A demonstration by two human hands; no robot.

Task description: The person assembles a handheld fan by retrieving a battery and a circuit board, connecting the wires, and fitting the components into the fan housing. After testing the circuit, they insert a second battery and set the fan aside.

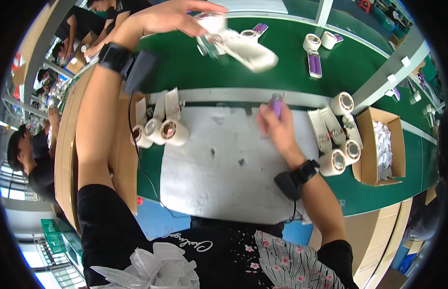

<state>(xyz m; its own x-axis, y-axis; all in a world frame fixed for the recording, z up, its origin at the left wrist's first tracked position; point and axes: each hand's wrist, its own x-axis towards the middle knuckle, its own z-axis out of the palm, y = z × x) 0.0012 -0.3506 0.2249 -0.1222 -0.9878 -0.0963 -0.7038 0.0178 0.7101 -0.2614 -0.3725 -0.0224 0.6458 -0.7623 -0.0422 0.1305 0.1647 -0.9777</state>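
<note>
My left hand (168, 18) reaches up and forward over the green surface, its fingers closed around the round end of a white plastic appliance housing (250, 52). The housing is blurred; its pale handle half points right, with small parts and wires near the head. Above the grey mat (214, 168), my right hand (279, 127) pinches a purple battery (275, 107), which stands upright from the fingers. Right of that hand lie several opened white housings (332, 162) with round heads. Another group of such housings (174, 132) sits left of the mat.
A carton of small white pieces (383, 149) stands at the right. Assemblies with purple batteries (314, 63) lie on the green surface (185, 72) beyond a metal rail (224, 95). A large cardboard box (124, 168) is beside my left arm. Other people (38, 164) work at the left.
</note>
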